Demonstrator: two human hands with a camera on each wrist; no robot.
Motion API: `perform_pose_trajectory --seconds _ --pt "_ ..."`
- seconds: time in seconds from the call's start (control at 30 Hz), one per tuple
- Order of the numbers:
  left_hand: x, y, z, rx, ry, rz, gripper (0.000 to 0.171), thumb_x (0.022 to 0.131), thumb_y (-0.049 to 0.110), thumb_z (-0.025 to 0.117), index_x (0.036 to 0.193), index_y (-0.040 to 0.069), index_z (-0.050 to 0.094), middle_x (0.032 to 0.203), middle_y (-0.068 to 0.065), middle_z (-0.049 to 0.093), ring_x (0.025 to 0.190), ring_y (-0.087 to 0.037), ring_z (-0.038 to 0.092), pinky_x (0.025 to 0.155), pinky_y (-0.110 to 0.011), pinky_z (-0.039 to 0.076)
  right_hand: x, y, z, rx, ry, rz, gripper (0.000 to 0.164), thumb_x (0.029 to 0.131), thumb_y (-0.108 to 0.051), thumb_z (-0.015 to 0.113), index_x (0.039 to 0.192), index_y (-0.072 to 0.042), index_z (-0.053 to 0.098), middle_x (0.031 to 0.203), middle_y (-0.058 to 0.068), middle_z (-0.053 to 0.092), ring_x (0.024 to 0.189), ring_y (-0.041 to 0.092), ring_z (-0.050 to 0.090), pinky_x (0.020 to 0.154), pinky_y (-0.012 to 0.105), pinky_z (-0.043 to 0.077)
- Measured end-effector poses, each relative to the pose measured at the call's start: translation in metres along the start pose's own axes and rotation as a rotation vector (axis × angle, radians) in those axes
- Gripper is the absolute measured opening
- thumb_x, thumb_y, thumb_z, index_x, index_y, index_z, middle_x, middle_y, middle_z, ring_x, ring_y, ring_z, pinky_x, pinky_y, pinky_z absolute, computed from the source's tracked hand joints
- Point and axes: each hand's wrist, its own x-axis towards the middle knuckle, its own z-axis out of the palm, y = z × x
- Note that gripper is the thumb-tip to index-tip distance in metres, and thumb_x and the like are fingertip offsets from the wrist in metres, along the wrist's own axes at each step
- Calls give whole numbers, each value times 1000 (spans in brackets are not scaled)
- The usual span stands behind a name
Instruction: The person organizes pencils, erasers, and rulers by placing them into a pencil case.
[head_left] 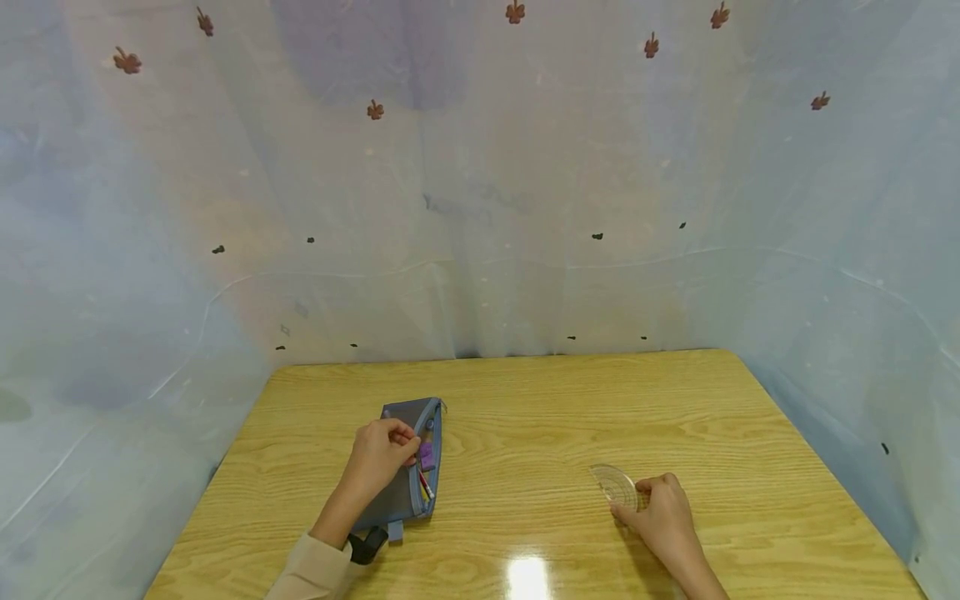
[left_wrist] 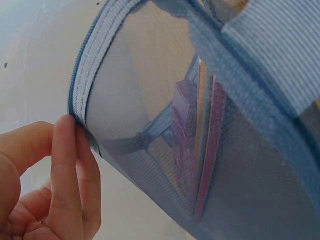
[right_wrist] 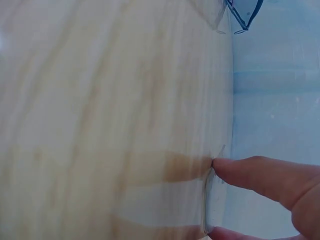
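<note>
A blue-grey mesh pencil case (head_left: 397, 497) with a zip lies on the left side of the table, its mouth facing right. My left hand (head_left: 378, 457) pinches the zipped edge of the case, as the left wrist view (left_wrist: 60, 175) also shows. Through the mesh I see a purple eraser-like block (head_left: 427, 456), a pencil (head_left: 427, 484) and other slim sticks. On the right, my right hand (head_left: 663, 515) pinches a clear protractor (head_left: 617, 486) between thumb and finger. In the right wrist view the protractor (right_wrist: 210, 200) appears edge-on by the fingertips.
The wooden table (head_left: 517, 433) spreads between the two hands. Behind it hangs a pale curtain (head_left: 480, 208) with small leaf shapes. A dark strap (head_left: 368, 546) is on the left wrist, close to a tab (head_left: 395, 532) of the case.
</note>
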Motion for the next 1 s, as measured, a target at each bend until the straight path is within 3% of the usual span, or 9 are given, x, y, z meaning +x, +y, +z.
perform_pose_trajectory --seconds 0.27,0.57,1.0 --pt "0 1 0 0 0 -1 5 87 -4 72 84 -2 69 71 -6 62 57 -16 65 53 -27 58 1 1 -1 11 -16 -12 52 74 -13 87 104 22 62 101 26 55 92 37 55 82 52 54" --pt "0 2 -2 16 -3 3 5 87 -1 73 84 -1 69 70 -4 62 57 -15 65 52 -25 57 6 2 -2 0 -31 -1 66 74 -25 89 113 20 61 102 24 55 90 32 54 78 47 53" --pt "-1 2 -3 23 -1 -2 5 88 -2 72 84 0 69 71 -5 63 57 -15 65 52 -25 57 9 -1 -1 8 -30 -22 55 73 -20 90 108 15 66 94 17 54 82 26 51 68 37 48"
